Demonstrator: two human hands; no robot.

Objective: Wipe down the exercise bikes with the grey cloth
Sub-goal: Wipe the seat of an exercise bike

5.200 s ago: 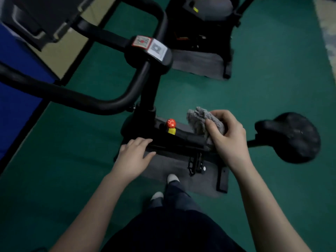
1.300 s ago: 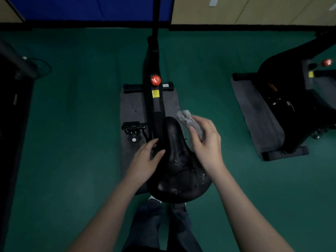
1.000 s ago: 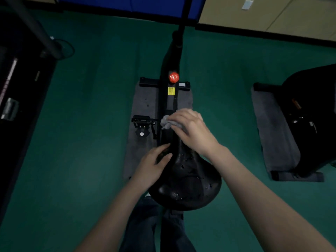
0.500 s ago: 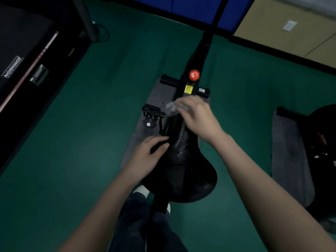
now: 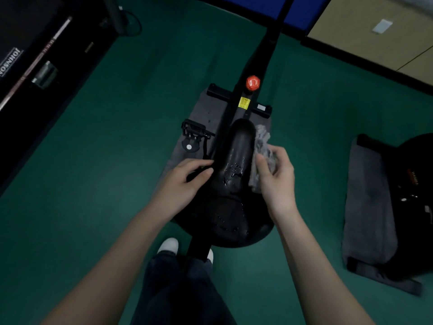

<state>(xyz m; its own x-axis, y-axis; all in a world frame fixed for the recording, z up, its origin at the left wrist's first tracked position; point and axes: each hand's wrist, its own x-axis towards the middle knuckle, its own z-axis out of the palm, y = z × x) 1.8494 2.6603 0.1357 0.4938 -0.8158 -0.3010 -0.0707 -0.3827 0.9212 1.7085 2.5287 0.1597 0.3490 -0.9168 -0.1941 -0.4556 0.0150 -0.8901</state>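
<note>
Green floor (image 5: 98, 160), grey mat (image 5: 206, 111) under bike (image 5: 255, 64). Left hand (image 5: 185, 184) rests on saddle's (image 5: 234, 184) left edge, fingers loosely extended. Right hand (image 5: 276, 181) grips cloth (image 5: 262, 146), fingers curled around it, pressed to saddle's right edge. Saddle top glistens with droplets.

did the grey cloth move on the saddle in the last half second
Yes. The grey cloth, held by the right hand, slid off the saddle nose to its right flank.

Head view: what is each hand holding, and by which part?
The right hand grips the grey cloth by its lower bunched part, beside the right edge of the saddle. The left hand holds nothing; its fingers rest on the saddle's left edge.
</note>
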